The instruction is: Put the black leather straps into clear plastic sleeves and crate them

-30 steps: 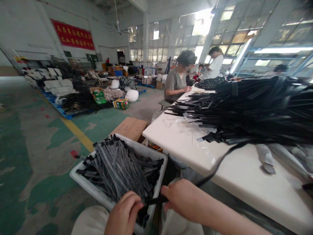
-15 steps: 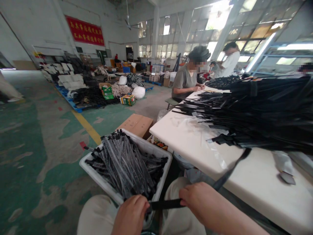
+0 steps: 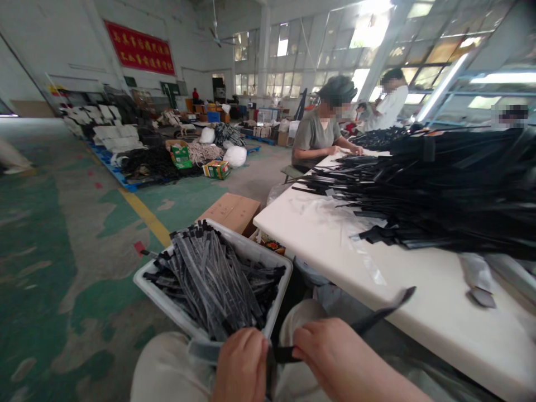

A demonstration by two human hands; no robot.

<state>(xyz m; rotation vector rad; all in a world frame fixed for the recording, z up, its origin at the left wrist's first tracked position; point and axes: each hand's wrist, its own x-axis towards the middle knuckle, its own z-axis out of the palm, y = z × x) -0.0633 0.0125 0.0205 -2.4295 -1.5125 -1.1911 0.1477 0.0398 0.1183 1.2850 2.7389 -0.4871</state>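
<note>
The left hand (image 3: 243, 360) and right hand (image 3: 319, 347), slightly apart, are clamped on a black strip (image 3: 285, 354) near the tub (image 3: 281, 298). Fingers hide both grip points. The strip's right end blurs before the table (image 3: 355, 273). Whether the grey length (image 3: 203, 352) left of the left hand belongs to it cannot be determined.

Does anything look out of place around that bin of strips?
Yes, slightly: one black strip sticks out past the left edge of the white bin, while most others lie within it.
</note>
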